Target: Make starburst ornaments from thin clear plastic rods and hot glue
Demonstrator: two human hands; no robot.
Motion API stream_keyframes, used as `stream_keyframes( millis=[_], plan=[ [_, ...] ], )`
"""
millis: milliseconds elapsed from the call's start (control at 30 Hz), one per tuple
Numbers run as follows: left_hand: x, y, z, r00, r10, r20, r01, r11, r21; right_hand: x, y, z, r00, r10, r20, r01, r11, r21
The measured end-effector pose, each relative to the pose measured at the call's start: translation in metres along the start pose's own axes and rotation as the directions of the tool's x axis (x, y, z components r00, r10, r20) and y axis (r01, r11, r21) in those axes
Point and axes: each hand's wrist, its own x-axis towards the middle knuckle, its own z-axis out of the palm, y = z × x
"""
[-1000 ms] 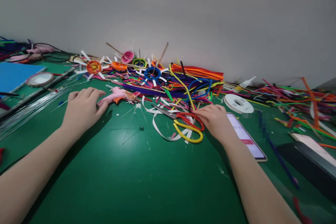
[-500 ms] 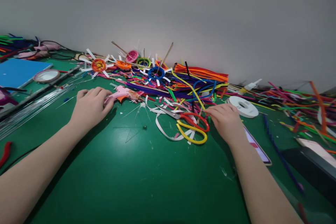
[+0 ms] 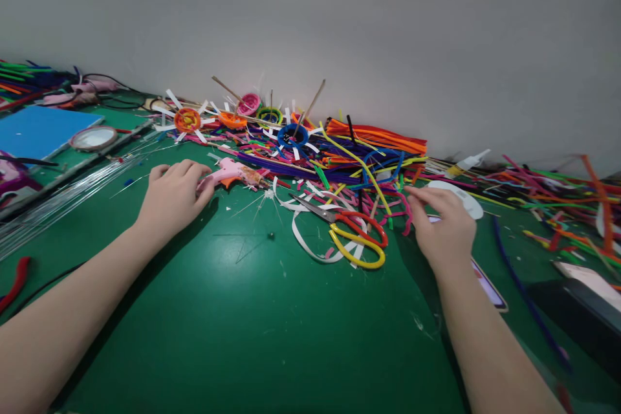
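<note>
The fingers of the left hand (image 3: 177, 193) were curled loosely round the handle of a pink glue gun (image 3: 233, 172), which lay left of the scissors (image 3: 332, 216), its nozzle towards them. The right hand (image 3: 444, 223) was to the right of the scissors, thumb and forefinger slightly apart beside pink fuzzy strips (image 3: 407, 223); whether it gripped one could not be told. The scissors lay almost closed on the green table (image 3: 242, 336), red and yellow handles towards the right hand, with a white ribbon (image 3: 310, 255) looped around and under them. Beyond the scissors were a blue ring (image 3: 304, 139) with white tabs and an orange bundle (image 3: 378, 134). Right of them, partly behind the right hand, were a white spool (image 3: 473, 207) and a phone (image 3: 491, 288). Far left of them lay a tape roll (image 3: 94, 137) and a blue board (image 3: 48, 129).
</note>
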Motion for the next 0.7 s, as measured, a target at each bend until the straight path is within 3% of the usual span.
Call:
stream_keyframes(
  millis=[133,333,433,600,700],
  plan=[
    [-0.001,-0.001,0.003,1.0,-0.002,0.017,0.002,1.0,0.001,-0.003,-0.034,0.011,0.974,0.177,0.143,-0.204,0.958,0.203],
    [-0.001,-0.003,0.009,0.999,0.007,0.034,-0.007,1.0,-0.01,-0.003,-0.088,0.023,0.911,0.207,0.358,-0.337,0.873,0.352],
    [-0.001,-0.004,0.011,0.999,0.005,0.049,-0.005,1.0,-0.017,0.008,-0.105,0.031,0.905,0.123,0.408,-0.289,0.882,0.373],
    [0.002,-0.004,0.014,0.997,-0.01,0.071,0.013,0.999,-0.043,0.019,-0.113,0.052,0.935,0.076,0.345,-0.215,0.898,0.385],
    [0.004,-0.001,0.016,0.997,-0.043,0.058,0.046,0.997,-0.061,0.013,-0.111,0.065,0.962,0.0,0.274,-0.106,0.923,0.37]
  ],
)
